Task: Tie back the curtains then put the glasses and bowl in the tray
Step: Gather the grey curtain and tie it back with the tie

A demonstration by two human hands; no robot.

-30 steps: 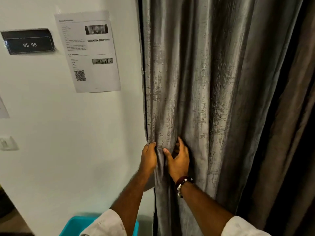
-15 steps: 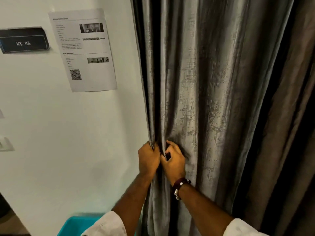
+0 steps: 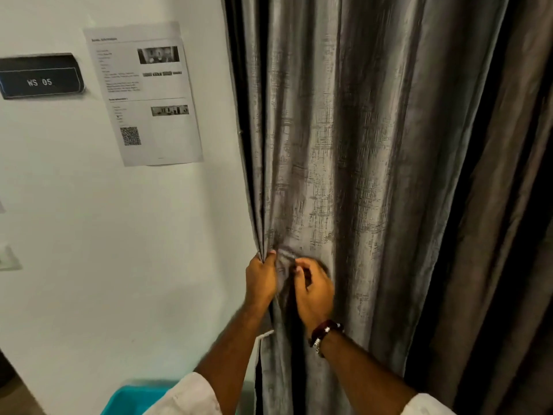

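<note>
- The left hand (image 3: 259, 278) is closed on the edge folds of the grey curtain (image 3: 344, 163).
- The right hand (image 3: 314, 290) is curled just beside it, fabric pinched between its fingers; a bracelet (image 3: 324, 333) is worn at its wrist.
- A printed sheet (image 3: 143, 94) and a "WS 05" plate (image 3: 40, 77) are fixed to the wall left of the curtain.
- A teal tray (image 3: 134, 399) is seen below the curtain's left edge.

Your supporting surface here is the white wall (image 3: 98, 265), which fills the left side of the view up to the curtain's edge. Fixed flat on it you have a printed sheet (image 3: 143, 94) with small photos and a QR code, a dark plate (image 3: 40, 76) reading "WS 05" to its left, and a pale switch (image 3: 6, 259) lower down at the far left edge.
</note>
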